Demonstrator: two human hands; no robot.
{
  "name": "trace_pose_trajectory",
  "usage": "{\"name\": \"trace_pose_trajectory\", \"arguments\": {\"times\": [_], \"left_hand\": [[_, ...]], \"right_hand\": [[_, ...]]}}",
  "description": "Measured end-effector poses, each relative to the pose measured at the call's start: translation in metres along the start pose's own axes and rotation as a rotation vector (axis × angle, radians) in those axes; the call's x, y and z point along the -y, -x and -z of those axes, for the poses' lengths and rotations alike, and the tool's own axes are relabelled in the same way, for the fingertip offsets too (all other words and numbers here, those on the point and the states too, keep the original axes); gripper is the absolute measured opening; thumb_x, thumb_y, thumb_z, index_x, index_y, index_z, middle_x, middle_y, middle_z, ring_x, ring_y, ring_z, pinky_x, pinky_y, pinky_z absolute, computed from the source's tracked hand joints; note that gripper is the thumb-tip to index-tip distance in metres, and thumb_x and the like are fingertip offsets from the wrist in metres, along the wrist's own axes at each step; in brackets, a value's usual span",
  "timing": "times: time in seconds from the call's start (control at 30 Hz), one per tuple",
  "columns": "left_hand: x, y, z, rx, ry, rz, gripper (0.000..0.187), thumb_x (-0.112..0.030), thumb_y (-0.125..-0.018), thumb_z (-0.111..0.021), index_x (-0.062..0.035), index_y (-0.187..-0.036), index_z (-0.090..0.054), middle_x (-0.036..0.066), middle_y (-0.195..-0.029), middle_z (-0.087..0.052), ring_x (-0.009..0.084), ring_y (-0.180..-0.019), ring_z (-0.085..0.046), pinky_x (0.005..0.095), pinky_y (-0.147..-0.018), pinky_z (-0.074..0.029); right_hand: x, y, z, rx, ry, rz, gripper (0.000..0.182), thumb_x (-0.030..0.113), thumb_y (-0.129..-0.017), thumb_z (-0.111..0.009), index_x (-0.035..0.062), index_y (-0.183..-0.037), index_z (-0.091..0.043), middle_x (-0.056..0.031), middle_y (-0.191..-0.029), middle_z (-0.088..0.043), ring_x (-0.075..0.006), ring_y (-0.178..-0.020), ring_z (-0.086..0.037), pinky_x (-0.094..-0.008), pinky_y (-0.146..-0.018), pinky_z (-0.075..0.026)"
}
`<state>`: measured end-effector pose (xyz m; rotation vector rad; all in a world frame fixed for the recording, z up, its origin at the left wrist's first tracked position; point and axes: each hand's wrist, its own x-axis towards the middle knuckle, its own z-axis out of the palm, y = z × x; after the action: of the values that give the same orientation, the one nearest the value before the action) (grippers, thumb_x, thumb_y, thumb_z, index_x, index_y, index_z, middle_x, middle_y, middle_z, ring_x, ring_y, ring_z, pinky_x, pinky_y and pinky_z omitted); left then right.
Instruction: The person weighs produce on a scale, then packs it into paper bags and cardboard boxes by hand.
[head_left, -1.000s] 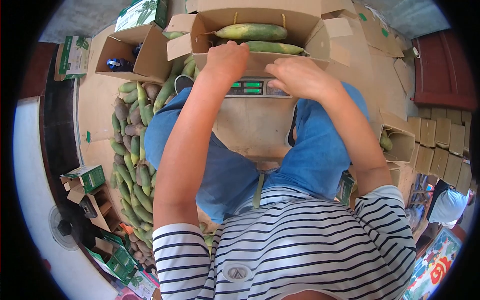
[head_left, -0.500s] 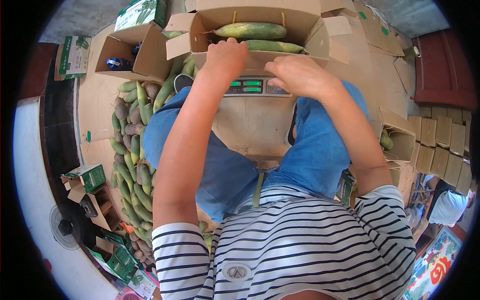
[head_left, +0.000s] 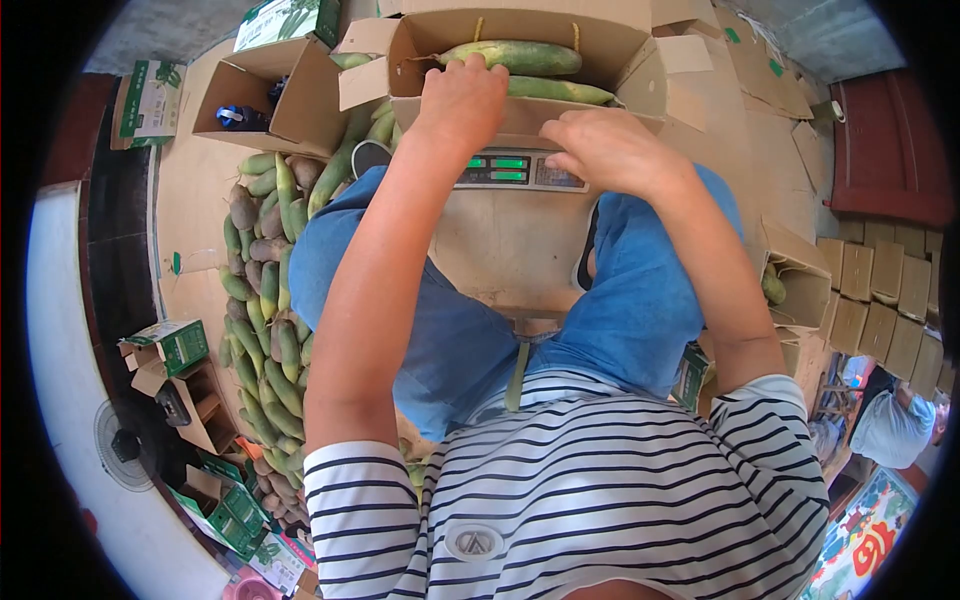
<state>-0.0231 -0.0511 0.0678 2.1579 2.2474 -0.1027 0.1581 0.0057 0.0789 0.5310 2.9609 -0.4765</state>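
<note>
Avoid bearing down on box point(head_left: 550, 27) with left hand point(head_left: 462, 105) over near wall point(head_left: 522, 122) and right hand point(head_left: 615, 150) half-curled at same wall (impossible to tell either grip), to prevent possible tipping or rolling of vegetables point(head_left: 530, 58) inside, just beyond scale point(head_left: 510, 170).

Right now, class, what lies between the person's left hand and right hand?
In the head view, the front wall of the open carton lies between the left hand and the right hand, with the scale just below it in the picture.

Fan point(head_left: 126, 445) (far left), poster point(head_left: 868, 540); stacked cartons point(head_left: 886, 274)
</note>
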Motion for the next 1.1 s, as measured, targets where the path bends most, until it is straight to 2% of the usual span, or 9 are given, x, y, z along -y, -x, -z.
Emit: {"name": "trace_pose_trajectory", "arguments": {"times": [0.17, 0.23, 0.3, 0.33, 0.53, 0.67, 0.8, 0.9, 1.1], "left_hand": [[0.002, -0.004, -0.007, -0.054, 0.007, 0.046, 0.028, -0.025, -0.08, -0.062, -0.0065, -0.101, -0.059, 0.014, -0.103, -0.056, 0.0301, -0.101, -0.056, 0.0452, -0.079, -0.048], [-0.001, -0.004, -0.011, -0.019, 0.038, 0.077, 0.023, -0.023, -0.081, -0.059, -0.0077, -0.098, -0.062, 0.012, -0.1, -0.06, 0.0295, -0.096, -0.06, 0.046, -0.077, -0.047], [-0.005, -0.005, -0.015, 0.02, 0.036, 0.074, 0.019, -0.02, -0.081, -0.058, -0.0095, -0.094, -0.066, 0.009, -0.096, -0.065, 0.0281, -0.089, -0.064, 0.0449, -0.072, -0.048], [-0.009, -0.003, -0.007, 0.139, 0.024, 0.076, 0.019, -0.02, -0.082, -0.057, -0.0108, -0.094, -0.068, 0.01, -0.099, -0.065, 0.0264, -0.092, -0.064, 0.0434, -0.073, -0.048], [-0.018, -0.015, -0.006, 0.246, 0.059, 0.061, 0.031, -0.024, -0.083, -0.059, -0.0103, -0.111, -0.065, 0.012, -0.117, -0.06, 0.0275, -0.11, -0.056, 0.0527, -0.083, -0.043], [-0.019, -0.014, -0.002, 0.19, 0.084, 0.061, 0.029, -0.023, -0.083, -0.058, -0.0106, -0.109, -0.065, 0.01, -0.108, -0.065, 0.0265, -0.101, -0.061, 0.0509, -0.077, -0.046], [-0.015, -0.007, -0.005, 0.07, 0.083, 0.049, 0.02, -0.02, -0.082, -0.057, -0.0106, -0.098, -0.066, 0.008, -0.089, -0.069, 0.0256, -0.088, -0.066, 0.0425, -0.067, -0.05], [-0.007, -0.003, -0.003, 0.075, 0.13, 0.033, 0.018, -0.019, -0.081, -0.059, -0.0082, -0.095, -0.063, 0.012, -0.091, -0.066, 0.0286, -0.088, -0.066, 0.0432, -0.07, -0.051], [0.004, -0.001, -0.004, 0.083, 0.053, 0.039, 0.036, -0.024, -0.076, -0.069, -0.0073, -0.105, -0.056, 0.014, -0.103, -0.059, 0.0308, -0.101, -0.058, 0.0432, -0.081, -0.049]], "right_hand": [[0.0, 0.0, 0.001, -0.006, 0.037, 0.016, 0.024, 0.024, -0.083, -0.061, 0.0017, -0.09, -0.057, -0.0148, -0.085, -0.061, -0.0327, -0.088, -0.059, -0.0429, -0.075, -0.047], [0.001, -0.002, 0.004, 0.081, 0.057, -0.031, 0.026, 0.023, -0.083, -0.061, 0.0043, -0.101, -0.057, -0.0152, -0.095, -0.06, -0.0335, -0.093, -0.057, -0.0431, -0.079, -0.046], [-0.007, 0.0, -0.003, -0.02, -0.023, 0.055, 0.029, 0.022, -0.083, -0.06, 0.0043, -0.106, -0.057, -0.0167, -0.098, -0.059, -0.0338, -0.094, -0.056, -0.0428, -0.079, -0.045], [-0.004, 0.001, -0.003, -0.034, -0.035, 0.062, 0.028, 0.021, -0.083, -0.061, 0.0037, -0.105, -0.057, -0.0168, -0.096, -0.06, -0.0343, -0.093, -0.057, -0.0426, -0.079, -0.046], [0.015, -0.007, 0.011, 0.117, -0.039, -0.109, 0.027, 0.019, -0.084, -0.059, 0.003, -0.105, -0.058, -0.0169, -0.097, -0.06, -0.0354, -0.094, -0.056, -0.0423, -0.079, -0.045], [0.011, -0.007, 0.009, 0.094, -0.008, -0.103, 0.027, 0.021, -0.084, -0.059, 0.0028, -0.104, -0.058, -0.0169, -0.096, -0.06, -0.0354, -0.093, -0.057, -0.043, -0.079, -0.045], [0.0, -0.006, 0.002, 0.043, 0.045, -0.019, 0.025, 0.023, -0.083, -0.06, 0.002, -0.096, -0.057, -0.0166, -0.091, -0.059, -0.0352, -0.09, -0.057, -0.0442, -0.077, -0.046], [-0.002, -0.008, -0.002, -0.011, 0.071, -0.016, 0.023, 0.023, -0.083, -0.06, 0.0017, -0.09, -0.055, -0.0154, -0.089, -0.059, -0.0339, -0.088, -0.058, -0.0442, -0.075, -0.046], [-0.024, -0.007, 0.018, -0.259, -0.048, -0.011, 0.025, 0.021, -0.087, -0.056, 0.0047, -0.105, -0.06, -0.0131, -0.098, -0.06, -0.0317, -0.092, -0.057, -0.0399, -0.077, -0.047]]}}
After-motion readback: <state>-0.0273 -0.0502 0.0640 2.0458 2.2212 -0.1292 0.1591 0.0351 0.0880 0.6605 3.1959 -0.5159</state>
